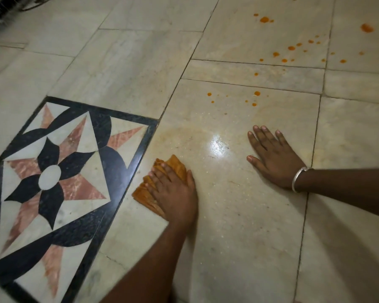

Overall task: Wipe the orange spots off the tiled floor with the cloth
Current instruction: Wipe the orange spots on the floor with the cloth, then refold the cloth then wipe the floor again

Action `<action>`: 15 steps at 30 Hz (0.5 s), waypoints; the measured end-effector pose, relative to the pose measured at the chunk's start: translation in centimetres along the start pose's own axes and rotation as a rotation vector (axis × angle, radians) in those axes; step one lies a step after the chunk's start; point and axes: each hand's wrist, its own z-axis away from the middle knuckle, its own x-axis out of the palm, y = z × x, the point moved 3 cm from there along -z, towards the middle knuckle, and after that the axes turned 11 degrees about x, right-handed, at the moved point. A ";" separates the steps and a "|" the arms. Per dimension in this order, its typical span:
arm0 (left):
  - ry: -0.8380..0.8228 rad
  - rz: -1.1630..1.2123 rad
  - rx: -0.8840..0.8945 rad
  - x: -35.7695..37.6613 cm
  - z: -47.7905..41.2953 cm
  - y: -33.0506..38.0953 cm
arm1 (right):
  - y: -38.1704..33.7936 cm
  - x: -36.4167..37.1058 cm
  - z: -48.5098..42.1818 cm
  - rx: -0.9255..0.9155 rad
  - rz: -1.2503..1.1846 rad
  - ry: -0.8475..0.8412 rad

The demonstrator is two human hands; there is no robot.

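FREE: tiled floor (228, 215) open from cloth (176, 165) far-right to orange spots (291, 48) | OBSTACLE: right hand (274, 159) flat on tile, right of that path | LEFT: flush patterned inlay (53, 178)

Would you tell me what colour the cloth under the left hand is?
Orange-yellow; the cloth shows best in the head view.

- The right hand (274, 158) wears a thin, silver-coloured bangle (299, 179) round its wrist; the band is plain, smooth and shiny.
- The left hand (173, 193) and its wrist are bare.
- Fingernails on both hands are cut short.
- The left forearm (153, 263) and the right forearm (348, 189) are uncovered to the frame's near and right edges.
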 end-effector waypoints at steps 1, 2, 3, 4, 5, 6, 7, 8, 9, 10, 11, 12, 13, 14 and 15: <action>-0.008 0.001 0.033 0.0 0.8 0.8 | -0.1 0.0 0.0 0.006 -0.004 -0.020; -0.043 0.025 0.063 -0.2 1.6 1.9 | -0.2 0.0 -0.2 0.013 -0.008 -0.038; -0.084 0.054 0.088 -0.6 2.5 3.2 | -0.3 -0.1 -0.2 0.021 -0.007 -0.064; -0.107 0.079 0.112 -1.2 3.4 4.7 | -0.3 -0.1 -0.2 0.026 -0.011 -0.093; -0.098 0.105 0.135 -1.7 4.1 6.2 | -0.4 -0.5 -0.3 0.031 -0.038 -0.120; -0.086 0.135 0.166 -2.1 4.8 7.8 | -0.6 -1.2 -0.3 0.039 -0.101 -0.134; -0.091 0.197 0.200 -2.5 5.3 9.4 | -0.7 -2.3 -0.4 0.056 -0.178 -0.138; -0.131 0.318 0.207 -3.1 5.3 10.7 | -0.6 -3.5 -0.6 0.081 -0.268 -0.140; -0.193 0.516 0.146 -3.6 4.8 11.4 | -0.4 -4.6 -0.9 0.126 -0.373 -0.147; -0.271 0.797 0.026 -4.3 3.9 12.3 | 0.4 -6.1 -1.3 0.196 -0.509 -0.169; -0.357 1.076 -0.123 -4.8 2.7 12.4 | 1.0 -7.1 -1.7 0.298 -0.679 -0.215; -0.423 1.325 -0.231 -5.6 1.5 13.1 | 2.1 -8.5 -2.0 0.404 -0.838 -0.263; -0.471 1.508 -0.269 -6.7 0.4 13.6 | 2.9 -9.8 -2.1 0.473 -0.960 -0.312; -0.487 1.640 -0.248 -8.0 -0.8 14.3 | 3.6 -11.2 -2.2 0.502 -1.038 -0.344; -0.498 1.747 -0.195 -9.6 -2.0 14.8 | 4.0 -12.5 -2.1 0.506 -1.090 -0.354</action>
